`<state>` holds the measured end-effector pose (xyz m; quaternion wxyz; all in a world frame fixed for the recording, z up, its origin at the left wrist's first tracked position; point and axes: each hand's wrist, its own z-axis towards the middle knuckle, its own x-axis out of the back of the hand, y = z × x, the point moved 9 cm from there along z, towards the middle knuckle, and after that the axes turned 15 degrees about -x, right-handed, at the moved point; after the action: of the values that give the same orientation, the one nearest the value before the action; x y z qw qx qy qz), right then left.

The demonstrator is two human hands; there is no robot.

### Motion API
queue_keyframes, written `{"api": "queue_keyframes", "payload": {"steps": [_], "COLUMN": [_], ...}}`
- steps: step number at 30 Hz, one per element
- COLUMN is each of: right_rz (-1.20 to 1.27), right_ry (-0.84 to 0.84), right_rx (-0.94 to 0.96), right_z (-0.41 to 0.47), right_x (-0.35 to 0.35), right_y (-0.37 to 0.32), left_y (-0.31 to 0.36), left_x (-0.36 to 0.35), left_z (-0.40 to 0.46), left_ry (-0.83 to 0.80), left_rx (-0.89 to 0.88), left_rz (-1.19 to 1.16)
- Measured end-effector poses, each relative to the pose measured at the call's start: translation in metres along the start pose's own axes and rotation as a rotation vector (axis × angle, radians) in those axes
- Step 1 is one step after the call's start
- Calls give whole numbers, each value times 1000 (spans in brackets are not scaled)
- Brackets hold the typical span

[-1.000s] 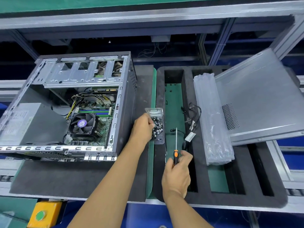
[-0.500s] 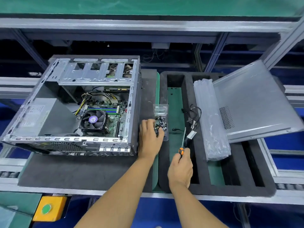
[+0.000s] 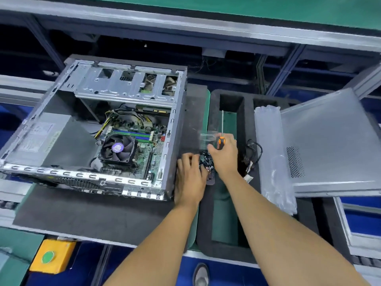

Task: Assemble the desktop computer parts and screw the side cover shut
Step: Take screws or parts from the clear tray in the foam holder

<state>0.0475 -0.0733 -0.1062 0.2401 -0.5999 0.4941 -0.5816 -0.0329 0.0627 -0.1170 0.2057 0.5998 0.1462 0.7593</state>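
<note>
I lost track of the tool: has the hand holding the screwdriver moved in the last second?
Yes. The right hand with the screwdriver moved up the foam tray, reaching the screw bag.

1 head-worn view looks forward and steeply down onto the bench (image 3: 86, 215) from close above; both forearms enter from 6 o'clock, the open computer case (image 3: 99, 131) lies toward 10 o'clock, the side cover (image 3: 329, 141) toward 3 o'clock
</note>
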Motion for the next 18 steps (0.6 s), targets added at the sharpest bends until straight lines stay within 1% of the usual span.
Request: {"api": "queue_keyframes", "payload": {"steps": [2,6,12,18], "right_rz": [18,142,132,136], "right_ry": [-60,-75,-170,-217], "right_rx": [-54,-124,-132,-94], "right_z": [13,28,43,44], "right_x": [-9,-11,-17,-19], "right_y": [5,13,17,26], "left_y": [0,-1,0,2], "left_x": [0,-1,0,2], "left_z": [0,-1,1,-2], "left_ry": [2,13,45,42], "left_rx": [-1,11,-4,-22], "left_rz": [-11,-15,-38,-95]}}
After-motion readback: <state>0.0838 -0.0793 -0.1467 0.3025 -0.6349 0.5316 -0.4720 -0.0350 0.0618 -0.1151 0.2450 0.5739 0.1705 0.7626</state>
